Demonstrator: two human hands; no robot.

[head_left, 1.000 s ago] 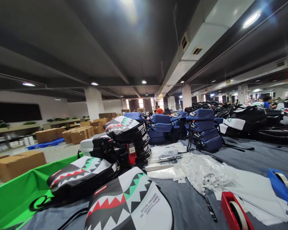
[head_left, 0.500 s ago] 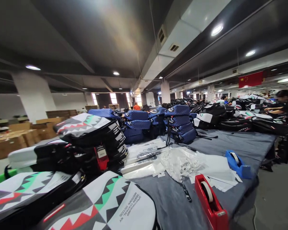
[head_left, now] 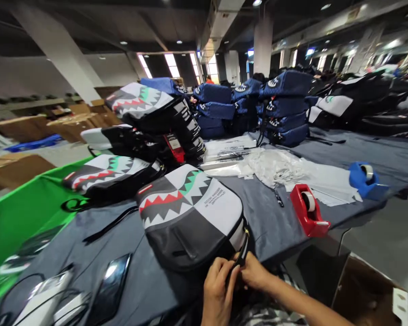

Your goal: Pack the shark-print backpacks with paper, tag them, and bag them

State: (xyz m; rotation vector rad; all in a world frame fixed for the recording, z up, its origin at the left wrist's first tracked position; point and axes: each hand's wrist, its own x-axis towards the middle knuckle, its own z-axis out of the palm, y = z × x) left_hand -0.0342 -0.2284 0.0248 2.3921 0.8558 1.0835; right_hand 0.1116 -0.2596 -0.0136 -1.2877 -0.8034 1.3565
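Note:
A grey, white and black backpack (head_left: 190,213) with a red and green shark-teeth print lies on the cloth-covered table, close to me. Both hands are at its lower right edge. My left hand (head_left: 218,285) has its fingers closed on a black strap that hangs from the bag's side. Right beside it, my right hand (head_left: 253,270) pinches the same strap a little higher up. The fingertips of the two hands nearly touch. A similar backpack (head_left: 109,174) lies behind to the left.
On the table (head_left: 143,276) are a phone (head_left: 111,283), a white device with cables (head_left: 46,296), red (head_left: 309,213) and blue (head_left: 367,181) tape dispensers, plastic bags (head_left: 279,165) and stacked blue bags (head_left: 285,106). An open carton (head_left: 367,290) stands at lower right.
The view has tilted down, bringing the near table edge, the phone and both hands into sight. Both hands, out of view before, are now on the strap of the near backpack.

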